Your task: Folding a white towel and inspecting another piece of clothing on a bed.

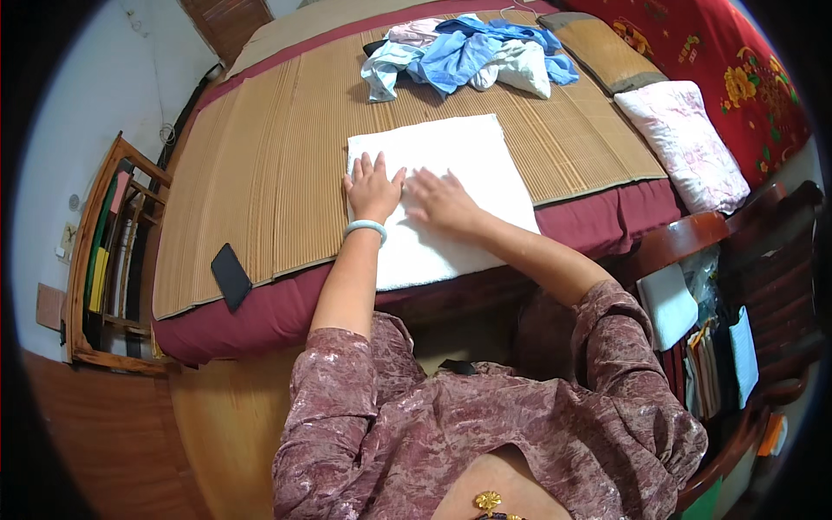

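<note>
A white towel (472, 182) lies spread flat on the bamboo mat near the bed's front edge, its near end hanging a little over that edge. My left hand (373, 191) rests palm down on the towel's left side, fingers spread, a pale bangle (365, 230) round the wrist. Close to its right, my right hand (444, 204) is over the middle of the towel, fingers apart and slightly blurred. Neither hand grips anything.
Crumpled blue and pale clothes (464, 56) lie farther back on the bamboo mat (269, 165). A dark phone (230, 276) sits at the front left edge. Pillows (685, 143) line the right side. A wooden chair (685, 243) holding folded cloths stands at right, a wooden frame (113, 260) at left.
</note>
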